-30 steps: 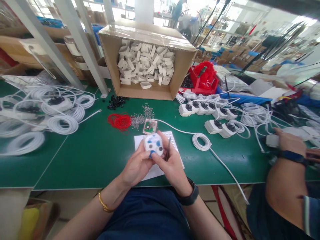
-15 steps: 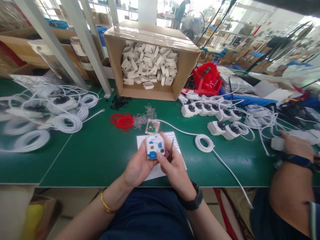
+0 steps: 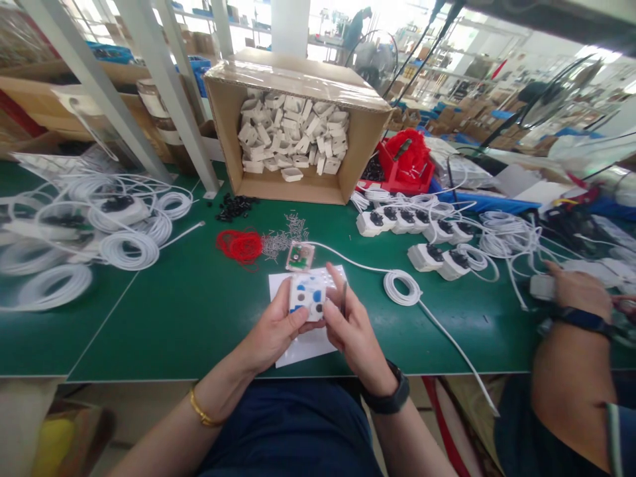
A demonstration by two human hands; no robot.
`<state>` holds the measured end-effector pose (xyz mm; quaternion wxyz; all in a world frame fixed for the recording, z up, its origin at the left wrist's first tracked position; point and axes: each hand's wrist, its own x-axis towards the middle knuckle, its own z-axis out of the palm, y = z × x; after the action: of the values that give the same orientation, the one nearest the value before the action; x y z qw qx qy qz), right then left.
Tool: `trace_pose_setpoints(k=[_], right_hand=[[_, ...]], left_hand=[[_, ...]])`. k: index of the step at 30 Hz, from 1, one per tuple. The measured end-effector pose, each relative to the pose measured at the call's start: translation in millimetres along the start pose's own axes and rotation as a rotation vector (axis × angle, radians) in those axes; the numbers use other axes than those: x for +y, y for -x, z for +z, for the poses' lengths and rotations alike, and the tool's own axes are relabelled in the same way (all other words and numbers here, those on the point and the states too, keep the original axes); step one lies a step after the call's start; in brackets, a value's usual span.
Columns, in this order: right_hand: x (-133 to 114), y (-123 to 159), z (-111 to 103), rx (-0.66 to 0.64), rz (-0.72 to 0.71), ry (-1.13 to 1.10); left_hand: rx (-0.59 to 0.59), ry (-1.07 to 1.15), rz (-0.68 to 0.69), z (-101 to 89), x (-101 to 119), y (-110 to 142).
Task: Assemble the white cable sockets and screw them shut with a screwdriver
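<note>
My left hand (image 3: 272, 332) grips a small white plastic housing (image 3: 309, 289) with blue patches and dark round spots on its upper face. On its other side, the thumb of my right hand (image 3: 354, 331) touches the housing edge, and the index finger points up. Slim dark tweezers (image 3: 344, 299) are held within my right hand, partly hidden by the fingers. Just beyond the housing lies an opened case with a green circuit board (image 3: 300, 256), joined to a white cable coil (image 3: 401, 287). Under my hands is a white sheet (image 3: 291, 353).
A cardboard box (image 3: 365, 156) of white housings stands behind. Nearby lie red bands (image 3: 239, 246), small screws (image 3: 278, 245) and black parts (image 3: 233, 207). Coiled cables (image 3: 132, 248) cover the left; finished-looking white units (image 3: 426, 256) sit right, beside a co-worker's hand (image 3: 579, 288).
My left thumb has come onto the face of the housing, covering part of the blue label. My right thumb has shifted to the edge, and its index finger has lifted away.
</note>
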<state>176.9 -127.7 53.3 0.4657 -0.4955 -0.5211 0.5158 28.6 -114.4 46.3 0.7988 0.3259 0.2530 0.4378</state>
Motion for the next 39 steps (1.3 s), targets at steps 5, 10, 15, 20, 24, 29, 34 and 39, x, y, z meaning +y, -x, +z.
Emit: trace_pose_setpoints(k=[5, 10, 15, 20, 24, 29, 34, 39], right_hand=[[-9.1, -16.9, -24.0, 0.086, 0.121, 0.116], [-24.9, -20.5, -16.1, -0.007, 0.204, 0.206], [-29.1, -15.5, -3.8, 0.059, 0.154, 0.315], [-22.6, -13.9, 3.1, 0.156, 0.072, 0.366], [-17.8, -13.4, 7.7, 0.176, 0.099, 0.294], [-12.9, -10.9, 4.2, 0.148, 0.096, 0.159], [-4.0, -6.2, -9.3, -0.044, 0.159, -0.189], [4.8, -3.8, -11.9, 0.015, 0.205, -0.264]], left_hand=[[-0.138, -0.145, -0.061, -5.9, -3.6, 1.7], [-0.156, -0.236, -0.081, -5.5, -8.8, 2.1], [-0.057, -0.431, -0.061, -2.4, -9.0, 0.7], [0.035, -0.662, 0.028, -0.1, -13.2, -0.2], [0.051, -0.756, 0.043, -0.3, -13.7, 1.3], [0.051, -0.835, 0.085, -0.1, -8.9, 6.4], [-0.007, -0.516, -0.012, -0.9, -7.8, 8.9], [-0.098, -0.293, -0.008, -2.0, -10.1, 8.0]])
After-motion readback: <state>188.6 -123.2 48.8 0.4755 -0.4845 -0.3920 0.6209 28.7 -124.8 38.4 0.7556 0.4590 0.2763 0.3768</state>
